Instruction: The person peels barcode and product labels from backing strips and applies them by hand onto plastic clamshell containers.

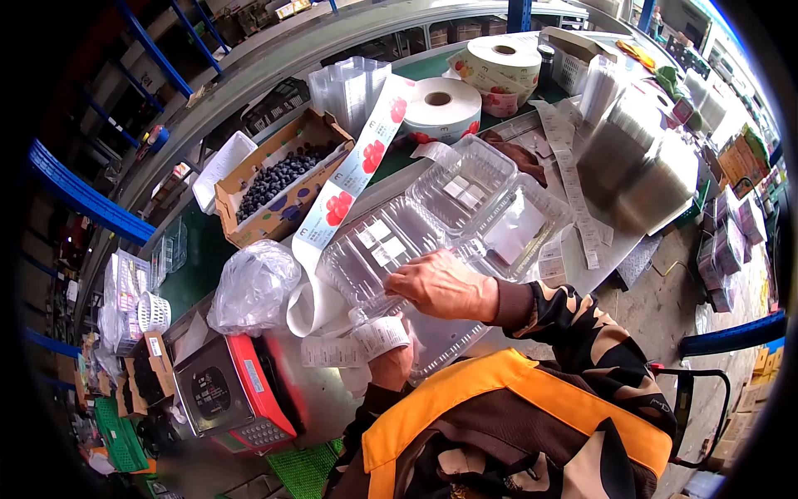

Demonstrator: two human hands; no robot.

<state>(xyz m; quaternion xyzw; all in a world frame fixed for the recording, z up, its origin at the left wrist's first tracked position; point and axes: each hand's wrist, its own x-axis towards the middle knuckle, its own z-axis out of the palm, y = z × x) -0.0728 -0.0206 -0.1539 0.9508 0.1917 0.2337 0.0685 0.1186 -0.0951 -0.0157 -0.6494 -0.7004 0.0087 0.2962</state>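
My left hand (394,363) is low in the middle, closed round a small roll of white printed labels (381,336), whose loose end trails to the left. Just above it, the fingers of my right hand (440,284) are pinched together over the edge of a clear plastic clamshell box (347,259). What lies between those fingertips is too small to make out. White labels (384,247) are stuck on this box. Beside it sits another open clamshell (470,170), also carrying white labels, and a third clear box (544,218) stands to the right.
A cardboard box of dark berries (287,179) sits back left. A long strip of fruit-printed stickers (353,179) runs down from a big roll (445,112). A red-sided machine (249,391), a clear plastic bag (253,287) and stacked clear containers (636,162) surround the work area.
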